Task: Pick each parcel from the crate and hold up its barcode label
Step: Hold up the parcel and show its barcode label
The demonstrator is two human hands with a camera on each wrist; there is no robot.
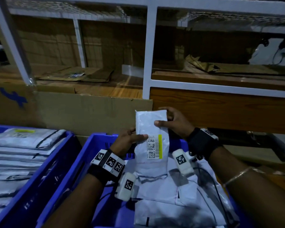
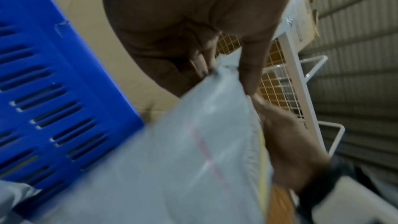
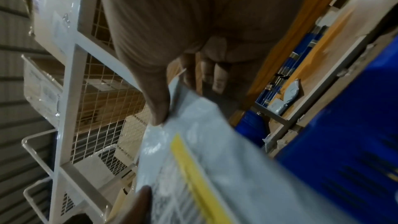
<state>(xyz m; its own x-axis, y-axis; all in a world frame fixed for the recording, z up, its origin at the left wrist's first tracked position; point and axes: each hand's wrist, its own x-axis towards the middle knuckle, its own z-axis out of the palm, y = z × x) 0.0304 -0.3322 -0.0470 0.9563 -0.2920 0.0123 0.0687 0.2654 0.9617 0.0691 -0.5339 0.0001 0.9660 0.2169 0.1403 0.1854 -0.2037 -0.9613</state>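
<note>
A grey-white plastic parcel point(image 1: 150, 127) is held upright above the blue crate point(image 1: 89, 155), its barcode label point(image 1: 155, 146) with a yellow stripe facing me. My left hand point(image 1: 130, 139) pinches the parcel's left edge, thumb on the front beside the label. My right hand point(image 1: 173, 120) pinches the upper right edge, thumb across the front. The left wrist view shows the parcel point(image 2: 193, 151) pinched from its back side. In the right wrist view the thumb presses the parcel point(image 3: 215, 151) near the label's yellow stripe point(image 3: 193, 168). Several more grey parcels point(image 1: 171, 195) lie in the crate below.
A second blue crate point(image 1: 59, 145) on the left holds a stack of grey parcels point(image 1: 20, 153). A cardboard box point(image 1: 72, 109) stands behind the crates. Beyond it is a white-framed shelf point(image 1: 146, 63) with wooden boards, flat cardboard and wire mesh.
</note>
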